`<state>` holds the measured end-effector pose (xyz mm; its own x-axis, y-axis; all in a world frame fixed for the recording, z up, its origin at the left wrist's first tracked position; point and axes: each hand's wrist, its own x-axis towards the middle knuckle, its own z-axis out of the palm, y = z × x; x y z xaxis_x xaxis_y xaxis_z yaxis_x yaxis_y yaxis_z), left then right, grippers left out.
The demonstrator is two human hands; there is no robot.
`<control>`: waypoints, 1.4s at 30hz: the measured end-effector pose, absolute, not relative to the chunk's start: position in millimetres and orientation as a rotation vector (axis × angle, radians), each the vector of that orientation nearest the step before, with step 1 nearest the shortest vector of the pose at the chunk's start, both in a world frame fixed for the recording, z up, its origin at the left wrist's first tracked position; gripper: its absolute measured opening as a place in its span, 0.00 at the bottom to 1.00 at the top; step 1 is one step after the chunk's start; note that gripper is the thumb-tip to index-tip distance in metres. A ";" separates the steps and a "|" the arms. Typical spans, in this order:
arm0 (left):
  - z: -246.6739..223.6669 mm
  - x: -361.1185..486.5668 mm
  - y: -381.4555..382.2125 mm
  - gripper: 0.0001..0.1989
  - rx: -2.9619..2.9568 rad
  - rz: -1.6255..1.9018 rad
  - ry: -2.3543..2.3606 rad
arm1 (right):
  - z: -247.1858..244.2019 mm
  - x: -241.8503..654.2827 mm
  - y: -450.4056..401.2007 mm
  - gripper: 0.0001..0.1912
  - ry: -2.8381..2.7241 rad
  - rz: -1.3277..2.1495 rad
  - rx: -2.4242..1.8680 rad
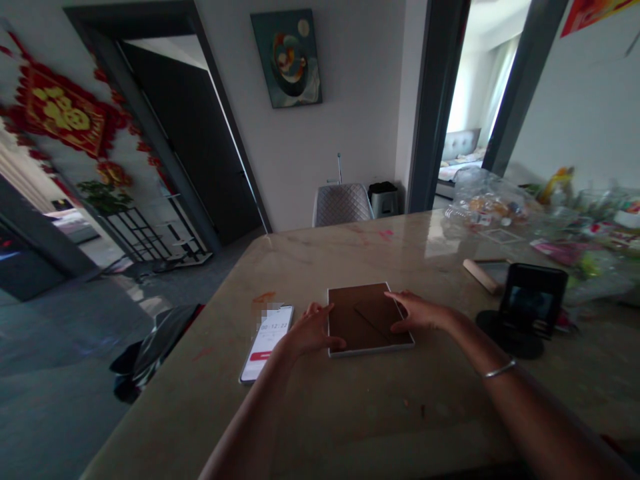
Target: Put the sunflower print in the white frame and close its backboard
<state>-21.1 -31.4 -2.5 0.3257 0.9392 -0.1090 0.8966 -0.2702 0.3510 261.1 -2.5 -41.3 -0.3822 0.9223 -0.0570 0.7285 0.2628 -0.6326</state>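
Observation:
A picture frame (367, 313) with a thin white rim lies on the table, its brown backing board facing up. A dark diagonal strip, perhaps the stand leg, crosses the board. At the left edge, my left hand (313, 330) grips the frame, thumb near the front corner and fingers farther back. My right hand (415, 312) holds the right edge, with a finger at the far corner and the thumb lower down on the board. A phone (267, 343) showing a running timer lies left of my left hand.
The stone-topped table (350, 413) has its left edge beyond the phone. On the right are a dark screen on a round stand (533, 300), a pale wooden-edged object (483, 275) and clear plastic bags (490, 197). A quilted chair (343, 203) stands at the far side.

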 end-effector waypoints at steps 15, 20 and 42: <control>-13.1 -4.6 -25.5 0.31 2.429 0.382 1.807 | -41.7 218.3 -5.3 0.30 -2.240 0.307 -1.453; -23.5 4.6 -13.4 0.30 2.441 0.345 1.839 | -46.2 220.2 -0.8 0.32 -2.246 0.311 -1.565; -9.1 2.6 -31.1 0.46 2.348 0.140 1.734 | -26.6 250.5 -10.5 0.50 -2.313 0.678 -1.478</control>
